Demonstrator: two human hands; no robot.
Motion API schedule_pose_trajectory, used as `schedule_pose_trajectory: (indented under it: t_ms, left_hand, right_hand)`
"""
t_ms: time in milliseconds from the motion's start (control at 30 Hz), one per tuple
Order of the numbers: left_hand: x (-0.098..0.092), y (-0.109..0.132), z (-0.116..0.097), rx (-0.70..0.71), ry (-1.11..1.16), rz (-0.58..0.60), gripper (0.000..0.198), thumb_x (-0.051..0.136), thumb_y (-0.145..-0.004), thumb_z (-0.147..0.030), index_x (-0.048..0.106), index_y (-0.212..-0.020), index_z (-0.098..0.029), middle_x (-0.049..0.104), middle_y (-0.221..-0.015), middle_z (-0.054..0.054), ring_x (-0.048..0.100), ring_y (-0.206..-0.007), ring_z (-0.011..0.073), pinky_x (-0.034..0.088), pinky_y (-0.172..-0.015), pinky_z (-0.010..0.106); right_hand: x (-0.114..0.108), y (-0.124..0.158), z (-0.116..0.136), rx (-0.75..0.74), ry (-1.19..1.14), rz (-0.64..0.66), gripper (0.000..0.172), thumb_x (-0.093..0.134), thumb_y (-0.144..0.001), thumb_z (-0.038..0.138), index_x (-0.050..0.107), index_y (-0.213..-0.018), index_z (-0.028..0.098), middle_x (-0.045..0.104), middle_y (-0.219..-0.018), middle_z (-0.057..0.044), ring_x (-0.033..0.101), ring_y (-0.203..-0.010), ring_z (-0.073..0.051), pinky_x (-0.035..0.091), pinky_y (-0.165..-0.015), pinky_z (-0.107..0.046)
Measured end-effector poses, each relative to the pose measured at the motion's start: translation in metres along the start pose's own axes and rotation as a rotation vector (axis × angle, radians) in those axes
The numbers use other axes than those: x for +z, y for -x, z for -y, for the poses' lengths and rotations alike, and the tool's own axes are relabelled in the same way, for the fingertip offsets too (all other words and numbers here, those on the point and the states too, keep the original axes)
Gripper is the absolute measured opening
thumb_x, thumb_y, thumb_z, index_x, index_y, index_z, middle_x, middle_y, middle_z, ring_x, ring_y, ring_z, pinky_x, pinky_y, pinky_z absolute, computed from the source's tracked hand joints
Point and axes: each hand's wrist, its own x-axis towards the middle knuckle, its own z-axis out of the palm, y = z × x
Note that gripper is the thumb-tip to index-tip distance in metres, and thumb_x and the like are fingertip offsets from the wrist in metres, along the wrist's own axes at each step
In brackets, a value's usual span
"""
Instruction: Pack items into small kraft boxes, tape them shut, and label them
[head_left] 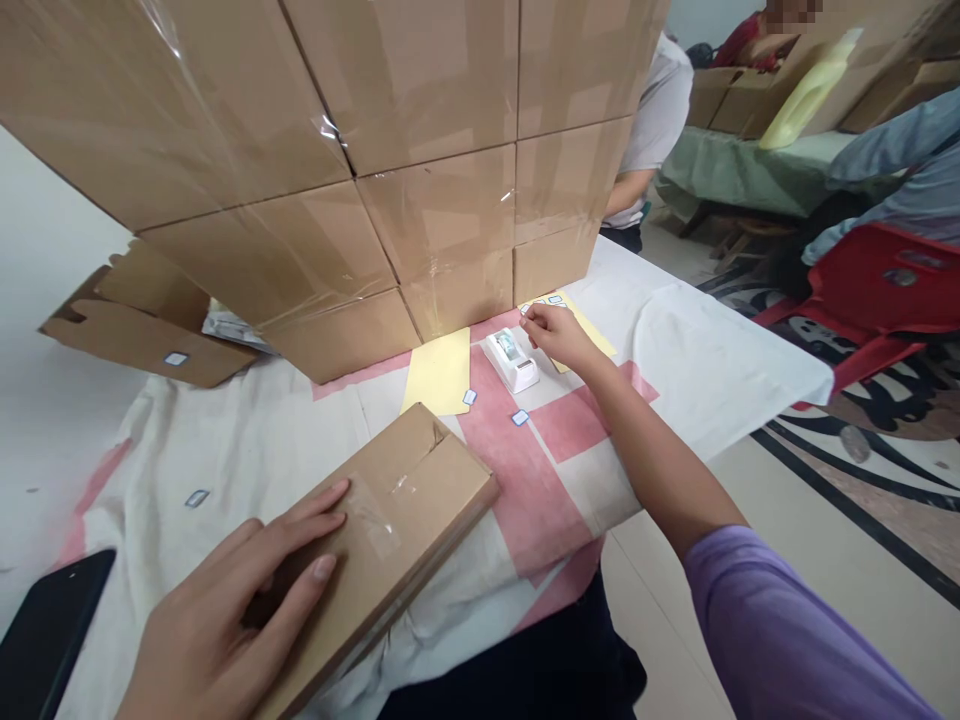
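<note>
My left hand (247, 590) lies on top of a closed brown cardboard box (420, 490), its fingers stretched out and resting on the lid. A strip of clear tape crosses that lid. Farther off, my right hand (559, 335) is closed with the fingertips together, over a yellow sheet (592, 325) bearing small blue-edged labels (555, 300). Whatever is in its fingertips, if anything, is too small to make out. Just left of it stands a small white tape dispenser (514, 362). Loose blue-edged labels (520, 417) lie on the cloth near the box.
Stacked, taped cartons (442, 210) form a wall behind the work area. Another yellow sheet (439, 375) lies before them. An open carton (150, 320) stands left, a phone (56, 630) lower left. A red chair (892, 290) and several people are at the right.
</note>
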Motion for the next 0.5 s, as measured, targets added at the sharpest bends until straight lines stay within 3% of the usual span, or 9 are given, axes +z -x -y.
schedule_pose_trajectory:
  t_ms: [133,367,500]
  left_hand:
    - [-0.001,0.001,0.002,0.010,-0.001,0.011,0.034,0.055,-0.094,-0.053,0.064,-0.121,-0.035,0.071,-0.131,-0.004,0.072,-0.103,0.0178,0.061,-0.063,0.021]
    - [0.000,0.000,-0.008,-0.076,0.044,-0.005,0.032,0.053,-0.094,-0.054,0.065,-0.117,-0.035,0.070,-0.133,-0.004,0.071,-0.106,0.0189,0.061,-0.067,0.025]
    - [0.000,0.000,-0.010,-0.082,0.045,-0.013,0.032,0.055,-0.093,-0.054,0.066,-0.116,-0.035,0.071,-0.130,-0.005,0.071,-0.105,0.0183,0.058,-0.062,0.024]
  right_hand:
    - [-0.011,0.012,0.026,-0.045,0.038,0.236,0.014,0.056,-0.085,0.024,0.066,-0.078,0.017,0.061,-0.063,0.001,0.054,-0.058,-0.013,0.035,-0.061,-0.026]
    - [-0.018,0.034,0.062,0.103,0.134,0.862,0.026,0.058,-0.078,0.014,0.074,-0.096,0.022,0.072,-0.072,-0.001,0.066,-0.072,-0.019,0.041,-0.065,-0.027]
    - [-0.012,0.035,0.066,0.160,0.229,1.000,0.033,0.058,-0.075,0.012,0.074,-0.103,0.022,0.070,-0.068,-0.002,0.067,-0.078,-0.022,0.040,-0.065,-0.028]
